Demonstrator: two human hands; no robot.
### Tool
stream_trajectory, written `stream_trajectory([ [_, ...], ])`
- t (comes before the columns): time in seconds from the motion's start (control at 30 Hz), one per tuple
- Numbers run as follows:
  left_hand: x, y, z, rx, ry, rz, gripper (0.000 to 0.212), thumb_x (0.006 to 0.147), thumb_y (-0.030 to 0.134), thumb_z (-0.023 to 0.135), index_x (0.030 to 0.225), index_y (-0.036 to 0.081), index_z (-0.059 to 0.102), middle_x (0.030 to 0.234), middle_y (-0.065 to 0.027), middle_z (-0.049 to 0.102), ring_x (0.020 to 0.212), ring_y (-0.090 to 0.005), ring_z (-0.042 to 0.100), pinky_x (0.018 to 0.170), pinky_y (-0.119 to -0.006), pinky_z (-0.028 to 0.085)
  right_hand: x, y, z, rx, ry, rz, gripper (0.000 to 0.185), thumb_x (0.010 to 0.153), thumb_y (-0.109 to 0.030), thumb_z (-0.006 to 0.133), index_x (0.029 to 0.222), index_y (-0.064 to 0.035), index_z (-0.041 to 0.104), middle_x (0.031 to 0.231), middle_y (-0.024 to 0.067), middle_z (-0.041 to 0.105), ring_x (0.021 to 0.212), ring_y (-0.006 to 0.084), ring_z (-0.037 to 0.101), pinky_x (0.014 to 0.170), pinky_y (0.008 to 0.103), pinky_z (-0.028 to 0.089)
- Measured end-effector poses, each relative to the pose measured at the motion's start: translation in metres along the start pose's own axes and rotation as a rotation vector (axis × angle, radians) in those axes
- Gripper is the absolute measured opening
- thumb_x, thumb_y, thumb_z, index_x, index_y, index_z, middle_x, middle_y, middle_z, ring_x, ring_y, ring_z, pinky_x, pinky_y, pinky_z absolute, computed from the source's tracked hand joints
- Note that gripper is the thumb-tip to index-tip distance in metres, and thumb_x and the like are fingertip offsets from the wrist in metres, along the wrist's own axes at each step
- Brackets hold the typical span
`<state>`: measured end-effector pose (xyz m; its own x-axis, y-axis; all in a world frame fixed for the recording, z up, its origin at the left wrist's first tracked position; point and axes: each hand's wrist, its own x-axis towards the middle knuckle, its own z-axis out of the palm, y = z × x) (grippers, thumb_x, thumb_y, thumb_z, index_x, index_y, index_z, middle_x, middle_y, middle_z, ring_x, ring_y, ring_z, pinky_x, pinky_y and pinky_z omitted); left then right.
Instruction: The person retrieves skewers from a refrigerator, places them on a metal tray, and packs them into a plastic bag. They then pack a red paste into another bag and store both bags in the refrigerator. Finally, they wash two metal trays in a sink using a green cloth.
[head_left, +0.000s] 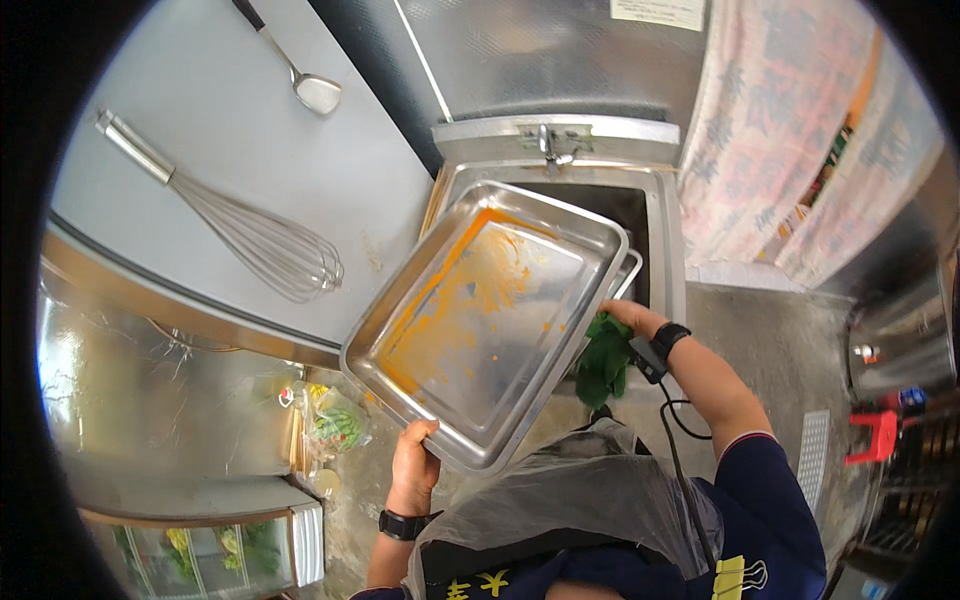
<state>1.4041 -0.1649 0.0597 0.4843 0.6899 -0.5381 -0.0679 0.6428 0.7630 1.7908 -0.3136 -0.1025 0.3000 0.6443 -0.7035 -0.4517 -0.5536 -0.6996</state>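
A rectangular stainless steel tray (480, 322), streaked with orange residue along its left side and bottom, is tilted over the front of a sink (664, 225). My left hand (416, 457) grips its near rim, thumb on top and fingers out of sight below. At the tray's right edge, my right hand (637, 319) is closed around a bunched green cloth (606, 360); its fingertips meet the rim, partly hidden. The rim of a second metal pan (631, 270) shows under the tray, inside the sink. Above the basin's back edge is a metal faucet (550, 150).
On the grey worktop (360, 187) to the left lie a wire whisk (247, 232) and a metal spatula (315, 90). Bagged vegetables (337, 427) stand low at left. Patterned curtains (757, 135) hang at right, and a red stool (874, 436) stands beyond the floor grate (812, 457).
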Motion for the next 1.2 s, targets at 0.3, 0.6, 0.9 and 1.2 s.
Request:
stream_trajectory([
  [0.3, 0.037, -0.022, 0.057, -0.020, 0.068, -0.049, 0.021, 0.074, 0.008, 0.055, 0.092, -0.003, 0.058, 0.089, -0.0070, 0.060, 0.084, -0.0189, 0.055, 0.078, -0.031, 0.043, 0.107, 0.028, -0.032, 0.126, -0.250, -0.008, 0.031, 0.084, -0.032, 0.051, 0.091, -0.0045, 0.063, 0.087, 0.0058, 0.063, 0.079, 0.0162, 0.060, 0.075, 0.0332, 0.047],
  [0.6, 0.083, -0.015, 0.057, 0.075, 0.122, -0.126, 0.023, 0.073, 0.007, 0.055, 0.095, -0.003, 0.057, 0.091, -0.0067, 0.059, 0.087, -0.0181, 0.055, 0.080, -0.030, 0.042, 0.020, -0.041, -0.066, 0.296, -0.186, 0.214, 0.031, 0.086, -0.028, 0.053, 0.098, -0.0016, 0.063, 0.099, 0.0107, 0.064, 0.084, 0.0192, 0.062, 0.077, 0.0321, 0.050],
  [0.9, 0.113, -0.006, 0.069, 0.164, 0.094, -0.109, 0.023, 0.074, 0.007, 0.053, 0.095, -0.003, 0.055, 0.088, -0.0072, 0.058, 0.083, -0.0185, 0.056, 0.075, -0.031, 0.044, 0.070, -0.245, -0.121, -1.193, 0.759, -0.798, 0.043, 0.074, -0.021, 0.051, 0.114, -0.0078, 0.054, 0.110, 0.0172, 0.057, 0.098, 0.0347, 0.055, 0.083, 0.0425, 0.045],
  [1.2, 0.141, -0.001, 0.079, 0.277, 0.040, -0.132, 0.032, 0.073, 0.009, 0.054, 0.103, -0.001, 0.052, 0.087, -0.0041, 0.055, 0.079, -0.0141, 0.053, 0.070, -0.028, 0.043, 0.135, -0.241, -0.105, -1.517, 0.604, -0.713, 0.035, 0.080, -0.012, 0.046, 0.114, -0.0069, 0.055, 0.085, 0.0161, 0.063, 0.081, 0.0342, 0.060, 0.068, 0.0446, 0.048],
])
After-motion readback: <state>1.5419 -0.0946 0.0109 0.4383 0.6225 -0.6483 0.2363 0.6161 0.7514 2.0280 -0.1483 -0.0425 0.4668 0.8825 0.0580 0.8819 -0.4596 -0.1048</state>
